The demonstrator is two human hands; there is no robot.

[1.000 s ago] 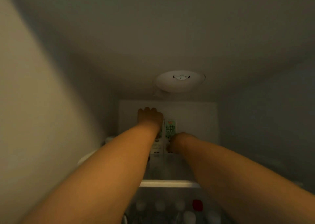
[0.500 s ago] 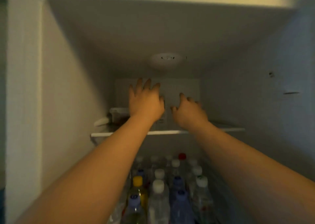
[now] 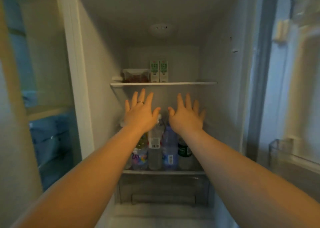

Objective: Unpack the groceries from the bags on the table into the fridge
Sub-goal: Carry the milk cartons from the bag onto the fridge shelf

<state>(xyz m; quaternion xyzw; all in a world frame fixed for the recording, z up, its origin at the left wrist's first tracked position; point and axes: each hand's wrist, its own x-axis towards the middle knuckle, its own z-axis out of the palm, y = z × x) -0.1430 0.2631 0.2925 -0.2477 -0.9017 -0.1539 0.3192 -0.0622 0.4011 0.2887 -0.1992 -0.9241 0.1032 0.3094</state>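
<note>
The fridge stands open in front of me. Two green-and-white cartons (image 3: 159,70) stand side by side at the back of the top shelf (image 3: 190,83). A clear lidded container (image 3: 136,75) with brown food sits left of them. My left hand (image 3: 140,112), with a ring on one finger, hangs in the air below the shelf with fingers spread and holds nothing. My right hand (image 3: 186,114) is beside it, also spread and empty. Both hands are in front of the bottles.
Several plastic bottles (image 3: 155,148) crowd the lower shelf behind my wrists. A drawer (image 3: 163,188) lies beneath them. The open fridge door (image 3: 294,89) with its racks is at the right. A wall and dark shelving are at the left.
Both hands have let go of the cartons on the top shelf and pulled back out and down, fingers spread. My head has moved back, so more of the fridge shows.
</note>
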